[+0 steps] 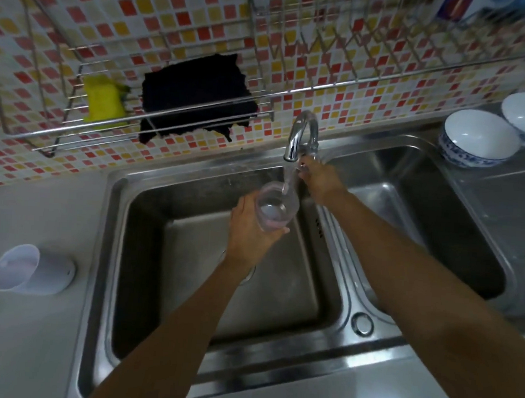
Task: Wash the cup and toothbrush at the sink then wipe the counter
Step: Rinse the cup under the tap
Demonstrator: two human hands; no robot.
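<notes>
My left hand (250,229) grips a clear plastic cup (275,206) over the left basin of the steel sink (113,208). Water streams from the chrome faucet (299,136) into the cup. My right hand (319,179) is closed on the faucet handle behind the spout. A second, pale cup (23,268) lies on its side on the grey counter (16,337) at the left. No toothbrush is visible.
A wire rack (174,113) on the tiled wall holds a yellow sponge (102,101) and a black cloth (197,93). Two white bowls (478,139) stand on the drainboard at the right, beside the right basin (414,214). An upper dish rack (357,35) hangs above.
</notes>
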